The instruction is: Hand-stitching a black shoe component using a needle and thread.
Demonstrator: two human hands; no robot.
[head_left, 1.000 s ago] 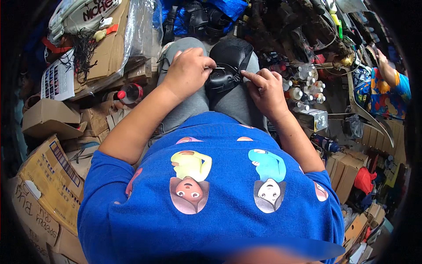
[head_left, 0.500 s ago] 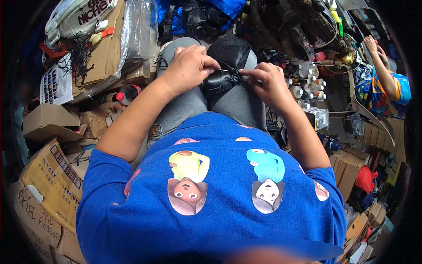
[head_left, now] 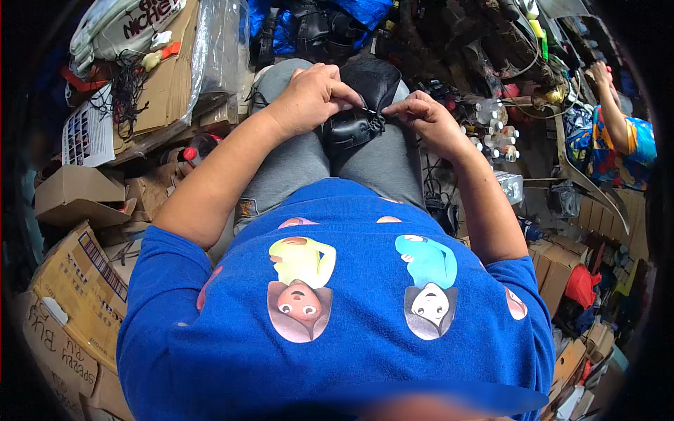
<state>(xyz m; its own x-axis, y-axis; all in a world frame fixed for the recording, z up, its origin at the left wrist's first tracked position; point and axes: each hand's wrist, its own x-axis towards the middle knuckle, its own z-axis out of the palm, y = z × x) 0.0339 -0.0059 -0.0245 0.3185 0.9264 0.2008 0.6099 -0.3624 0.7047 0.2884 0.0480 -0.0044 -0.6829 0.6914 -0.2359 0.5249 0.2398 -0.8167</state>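
Note:
A black leather shoe [head_left: 345, 132] rests on my lap between the thighs, with dark lacing or cord bunched at its right side. My left hand [head_left: 309, 99] hovers over the shoe's left part, thumb and forefinger pinching a thin, pale, needle-like piece [head_left: 368, 109] that points right toward the lacing. From the right, my right hand [head_left: 430, 123] brings its pinched thumb and forefinger up to the same lacing; what lies between those fingertips is too small to make out. Black padding [head_left: 366, 76] covers my right knee just beyond.
Flattened cardboard [head_left: 165, 91] and an open carton [head_left: 77, 196] stand at left, near a red-capped bottle [head_left: 200, 149]. Plastic bottles [head_left: 500, 137] cluster at right. Black shoes [head_left: 316, 31] lie on blue plastic ahead. Another person's arm [head_left: 612, 105] shows at far right.
My left hand has shifted right, carrying the thin piece to the lacing. The right hand has moved slightly left and up, so both hands' fingertips are nearer each other.

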